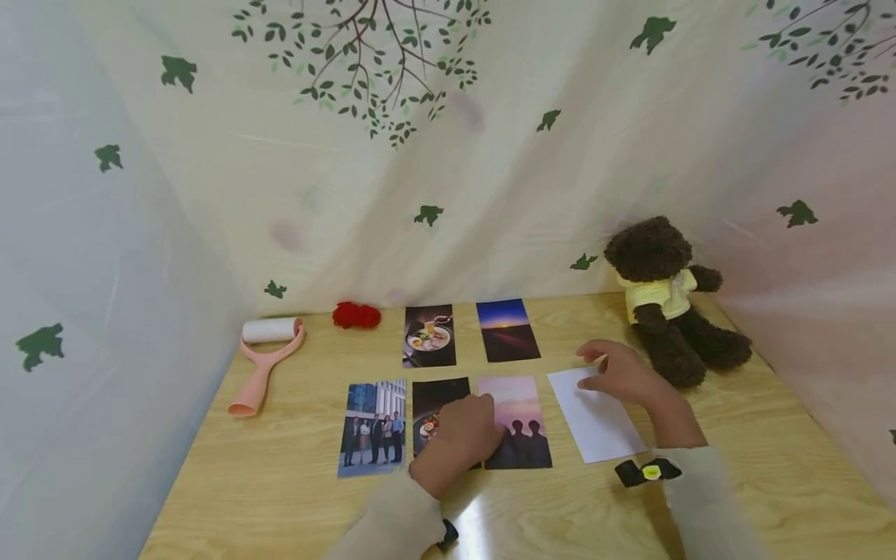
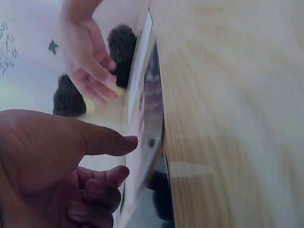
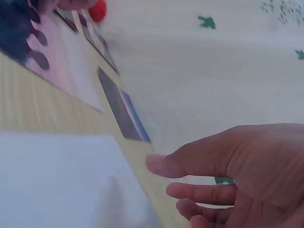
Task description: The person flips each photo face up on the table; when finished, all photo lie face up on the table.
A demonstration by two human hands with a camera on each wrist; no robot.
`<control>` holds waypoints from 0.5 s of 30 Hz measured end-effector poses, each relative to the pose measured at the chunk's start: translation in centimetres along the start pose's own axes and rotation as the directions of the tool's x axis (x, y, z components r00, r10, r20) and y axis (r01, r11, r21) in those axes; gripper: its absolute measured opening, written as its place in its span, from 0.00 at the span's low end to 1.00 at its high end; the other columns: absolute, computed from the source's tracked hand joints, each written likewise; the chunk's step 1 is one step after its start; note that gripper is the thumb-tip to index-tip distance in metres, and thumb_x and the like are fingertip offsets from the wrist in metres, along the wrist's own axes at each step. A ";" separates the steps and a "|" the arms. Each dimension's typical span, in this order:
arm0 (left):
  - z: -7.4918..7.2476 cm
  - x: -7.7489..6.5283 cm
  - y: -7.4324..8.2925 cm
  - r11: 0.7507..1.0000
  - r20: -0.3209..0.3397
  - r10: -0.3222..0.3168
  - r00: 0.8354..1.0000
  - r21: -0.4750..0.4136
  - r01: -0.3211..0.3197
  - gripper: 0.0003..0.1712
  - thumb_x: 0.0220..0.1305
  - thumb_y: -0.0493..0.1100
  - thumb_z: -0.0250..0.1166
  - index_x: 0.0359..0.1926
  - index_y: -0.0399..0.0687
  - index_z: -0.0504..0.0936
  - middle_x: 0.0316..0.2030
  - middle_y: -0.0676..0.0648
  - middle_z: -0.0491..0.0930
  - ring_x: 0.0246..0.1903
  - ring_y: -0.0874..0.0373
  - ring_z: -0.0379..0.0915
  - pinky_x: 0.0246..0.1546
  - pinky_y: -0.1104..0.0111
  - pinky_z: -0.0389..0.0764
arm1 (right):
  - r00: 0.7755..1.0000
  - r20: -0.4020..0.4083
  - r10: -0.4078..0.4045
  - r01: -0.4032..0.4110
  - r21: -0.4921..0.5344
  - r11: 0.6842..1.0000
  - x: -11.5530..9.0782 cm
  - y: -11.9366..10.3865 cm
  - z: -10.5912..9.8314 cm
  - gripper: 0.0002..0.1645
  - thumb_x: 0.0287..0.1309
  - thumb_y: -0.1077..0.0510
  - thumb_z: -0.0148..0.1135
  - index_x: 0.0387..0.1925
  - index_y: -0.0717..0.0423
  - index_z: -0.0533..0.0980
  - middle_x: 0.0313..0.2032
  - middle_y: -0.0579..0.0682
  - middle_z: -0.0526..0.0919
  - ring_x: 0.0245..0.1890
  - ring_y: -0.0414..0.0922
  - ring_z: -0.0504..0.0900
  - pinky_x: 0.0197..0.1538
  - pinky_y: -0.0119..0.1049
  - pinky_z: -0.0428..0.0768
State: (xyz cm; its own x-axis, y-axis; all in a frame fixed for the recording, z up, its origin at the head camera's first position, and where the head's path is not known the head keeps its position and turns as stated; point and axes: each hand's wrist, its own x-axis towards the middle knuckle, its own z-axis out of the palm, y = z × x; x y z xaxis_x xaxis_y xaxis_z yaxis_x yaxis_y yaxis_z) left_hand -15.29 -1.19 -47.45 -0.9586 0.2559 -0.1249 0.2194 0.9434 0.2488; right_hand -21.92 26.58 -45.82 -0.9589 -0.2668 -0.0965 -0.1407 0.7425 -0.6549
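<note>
My left hand [image 1: 462, 435] is over the lower row of photo cards, covering part of a dark food photo [image 1: 441, 389] and the left edge of a pink-sky silhouette photo [image 1: 518, 412]. Its fingers are loosely bent and the thumb stands apart, with nothing seen between them in the left wrist view. Above a blank white card [image 1: 595, 420] hovers my right hand [image 1: 626, 377], thumb and fingers spread apart and holding nothing. In the right wrist view a gap shows between that hand [image 3: 247, 175] and the white card [image 3: 61, 180]. Left of the food photo lies a business group photo [image 1: 374, 428].
Behind are a ramen photo [image 1: 429, 334] and a sunset photo [image 1: 508, 330]. A red bundle [image 1: 356, 315] and a pink-handled lint roller [image 1: 262, 365] lie at left. The brown teddy bear [image 1: 651, 299] sits at right, near my right hand. A leaf-print curtain [image 1: 336, 194] borders the table.
</note>
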 end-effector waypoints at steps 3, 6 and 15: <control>0.4 -0.1 1.8 0.998 -0.022 0.059 0.998 0.006 -0.059 0.20 0.70 0.57 0.68 0.40 0.43 0.83 0.31 0.45 0.86 0.29 0.50 0.82 0.29 0.57 0.80 | 1.000 0.000 0.022 -0.022 0.004 1.000 -0.1 1.3 -0.7 0.34 0.57 0.62 0.78 0.62 0.67 0.76 0.56 0.69 0.80 0.42 0.52 0.80 0.38 0.39 0.79; 0.5 0.0 3.7 0.991 -0.041 0.132 0.990 0.025 -0.131 0.19 0.69 0.58 0.69 0.42 0.46 0.84 0.32 0.47 0.85 0.31 0.52 0.83 0.29 0.60 0.78 | 0.999 0.011 0.040 -0.040 0.018 0.999 -0.1 2.2 -1.0 0.35 0.56 0.64 0.78 0.63 0.68 0.75 0.59 0.71 0.78 0.44 0.54 0.79 0.39 0.39 0.79; 2.0 0.7 9.2 0.933 0.008 0.259 0.966 0.257 -0.252 0.28 0.62 0.72 0.71 0.55 0.64 0.84 0.43 0.56 0.84 0.38 0.60 0.82 0.37 0.66 0.80 | 0.999 0.041 0.035 -0.036 0.029 0.999 0.0 3.0 -1.0 0.39 0.50 0.66 0.81 0.62 0.73 0.73 0.59 0.74 0.77 0.39 0.52 0.77 0.36 0.40 0.78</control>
State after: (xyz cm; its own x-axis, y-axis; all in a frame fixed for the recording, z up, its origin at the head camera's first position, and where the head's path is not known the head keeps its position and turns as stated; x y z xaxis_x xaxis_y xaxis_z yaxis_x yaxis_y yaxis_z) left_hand -13.57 8.14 -47.19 -0.8675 0.4932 -0.0643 0.4932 0.8698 0.0166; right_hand -22.60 29.41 -47.06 -0.9525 -0.2653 -0.1497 -0.0986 0.7335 -0.6725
